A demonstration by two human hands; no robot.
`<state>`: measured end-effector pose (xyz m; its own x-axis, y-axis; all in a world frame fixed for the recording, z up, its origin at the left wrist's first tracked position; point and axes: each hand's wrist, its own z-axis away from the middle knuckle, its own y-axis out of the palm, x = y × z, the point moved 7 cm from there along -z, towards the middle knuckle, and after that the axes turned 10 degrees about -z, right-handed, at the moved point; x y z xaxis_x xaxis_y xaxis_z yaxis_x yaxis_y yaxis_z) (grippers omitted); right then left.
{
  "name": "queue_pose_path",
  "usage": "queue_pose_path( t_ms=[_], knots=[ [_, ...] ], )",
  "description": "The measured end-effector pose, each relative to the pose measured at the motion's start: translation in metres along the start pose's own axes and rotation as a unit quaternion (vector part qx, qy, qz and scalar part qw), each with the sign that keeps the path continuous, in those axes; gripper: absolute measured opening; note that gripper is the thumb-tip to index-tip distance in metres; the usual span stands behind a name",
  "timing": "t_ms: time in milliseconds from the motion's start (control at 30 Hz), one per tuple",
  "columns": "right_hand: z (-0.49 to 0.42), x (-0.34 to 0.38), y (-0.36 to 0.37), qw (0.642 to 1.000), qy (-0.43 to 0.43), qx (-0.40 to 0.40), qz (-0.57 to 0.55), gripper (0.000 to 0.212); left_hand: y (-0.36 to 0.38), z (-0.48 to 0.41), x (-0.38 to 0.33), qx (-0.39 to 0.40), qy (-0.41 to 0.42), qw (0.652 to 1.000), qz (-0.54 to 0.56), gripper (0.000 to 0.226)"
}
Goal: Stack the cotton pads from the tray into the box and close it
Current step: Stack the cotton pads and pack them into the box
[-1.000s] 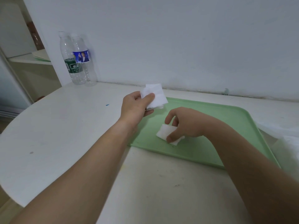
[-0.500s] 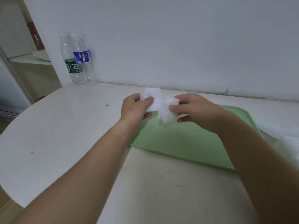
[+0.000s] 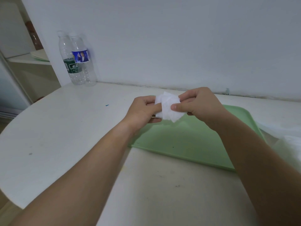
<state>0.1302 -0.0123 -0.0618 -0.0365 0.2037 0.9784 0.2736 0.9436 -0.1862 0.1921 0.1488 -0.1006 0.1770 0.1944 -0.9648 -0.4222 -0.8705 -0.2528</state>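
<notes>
Both hands hold a small stack of white cotton pads (image 3: 168, 107) in the air above the far left corner of the green tray (image 3: 187, 141). My left hand (image 3: 143, 111) grips the stack's left side, thumb on top. My right hand (image 3: 198, 105) pinches its right side, thumb pressed on the front pad. The pads sit unevenly, corners sticking out at the bottom. The part of the tray that I can see holds no pads. No box is in view.
Two clear plastic bottles (image 3: 76, 59) stand at the back left against the white wall. The white table (image 3: 57, 128) curves away at the left edge. Crumpled clear plastic (image 3: 286, 136) lies right of the tray. A shelf with a plate (image 3: 39, 55) is far left.
My right hand lifted a pad off the tray, carried it up and left, and laid it against the pads in my left hand. Both hands now hold one stack.
</notes>
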Motion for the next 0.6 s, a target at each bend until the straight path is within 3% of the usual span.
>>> queue_pose_path(
  t_ms=[367,600],
  knots=[
    [-0.005,-0.003,-0.007,0.998,-0.019,-0.051,0.023,0.029,0.007,-0.002,0.003,0.044,-0.007,0.998,0.033,0.025],
    [-0.007,-0.007,-0.022,0.991,0.004,-0.079,-0.112,0.027,0.001,-0.007,0.007,0.011,-0.017,0.994,0.107,0.031]
  ],
)
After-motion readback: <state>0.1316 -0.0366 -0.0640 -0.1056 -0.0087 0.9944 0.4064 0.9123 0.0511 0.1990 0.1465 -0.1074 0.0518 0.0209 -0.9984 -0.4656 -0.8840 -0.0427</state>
